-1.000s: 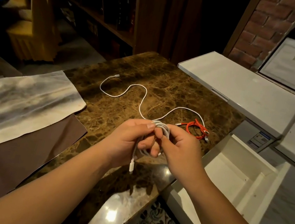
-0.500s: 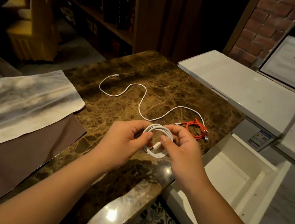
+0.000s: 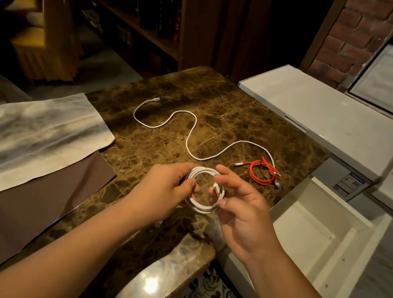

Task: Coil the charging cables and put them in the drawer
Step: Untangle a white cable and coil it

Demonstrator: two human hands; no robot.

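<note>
Fingers (image 3: 185,182) of the left hand (image 3: 167,191) are curled closed around the left side of a coiled white cable (image 3: 202,206), thumb pressed toward the index finger with the loops pinched between them; the right hand (image 3: 244,215) meets the coil from the other side, its thumb and a lower finger touching the right edge of the loops near a plug end that lies across the ring, while its index and middle fingers are spread loosely open above the coil and grip nothing firmly; whether the right hand truly clamps the cable I cannot tell, but it is at least in contact; the coil hangs between both sets of fingertips, held just above the marble table (image 3: 224,106); beyond the fingertips, farther from the person, a loose white cable (image 3: 190,134) snakes uncoiled across the stone, one plug at its far left end; just past the right hand's fingers and slightly to their right lies a coiled orange cable (image 3: 262,173), near the table's edge and touching the loose white one's near end; to the right of the right hand, lower than the tabletop, an open white drawer (image 3: 346,243) stands pulled out; well left of the left hand's fingers a pale cloth (image 3: 35,133) rests on a brown mat (image 3: 7,215).
</note>
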